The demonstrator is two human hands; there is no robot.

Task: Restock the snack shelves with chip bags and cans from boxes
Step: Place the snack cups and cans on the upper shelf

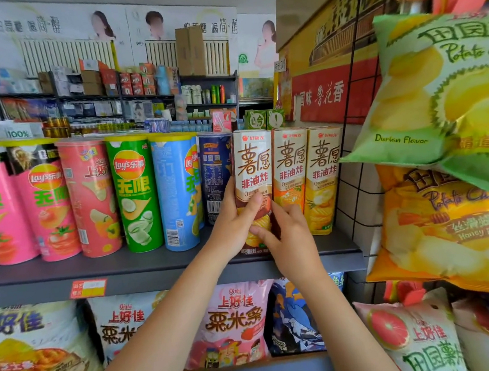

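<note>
A tall brown-and-white chip box (252, 167) stands upright on the grey shelf (156, 264), left of two matching orange and yellow boxes (306, 174). My left hand (234, 224) grips its lower left side with the thumb across the front. My right hand (285, 240) holds its lower right corner, fingers curled round the edge. Left of the box stands a row of chip cans: a dark blue can (216, 176), a light blue can (176, 190), a green can (134, 191) and pink cans (89, 197).
Snack bags (233, 323) fill the shelf below. Large green (440, 88) and orange (445, 228) potato chip bags hang on a wire rack at the right, close to my right arm. A price tag (88, 288) is on the shelf edge. Other store shelving stands behind.
</note>
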